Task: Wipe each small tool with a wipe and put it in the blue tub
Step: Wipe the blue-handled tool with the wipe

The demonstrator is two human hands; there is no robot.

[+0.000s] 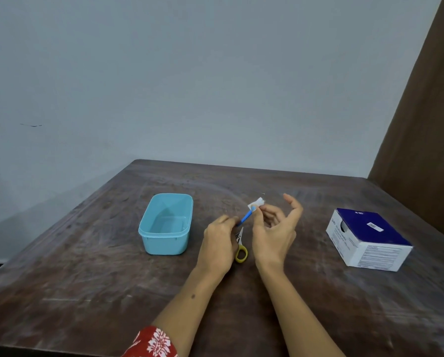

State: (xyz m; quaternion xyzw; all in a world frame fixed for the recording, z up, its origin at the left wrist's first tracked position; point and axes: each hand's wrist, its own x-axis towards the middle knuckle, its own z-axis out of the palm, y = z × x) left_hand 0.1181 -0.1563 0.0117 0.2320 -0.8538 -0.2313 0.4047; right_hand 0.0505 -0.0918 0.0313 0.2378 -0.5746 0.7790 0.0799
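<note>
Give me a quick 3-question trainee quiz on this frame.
1. True or false: the blue tub already holds a tool.
2. Which hand pinches the white wipe: A left, B right?
3. What lies on the table between the hands?

Key: 1 false. 2 B; the right hand pinches it on the tip of the blue tool, and the left hand holds the tool's other end. 3 scissors.

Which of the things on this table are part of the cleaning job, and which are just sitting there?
Part of the job:
- blue tool, held by the left hand
- white wipe, pinched by the right hand
- blue tub, nothing visible inside
- small yellow-handled scissors, on the table
- blue and white box, possibly the wipes' box

Just there:
- wooden table
- brown curtain
</note>
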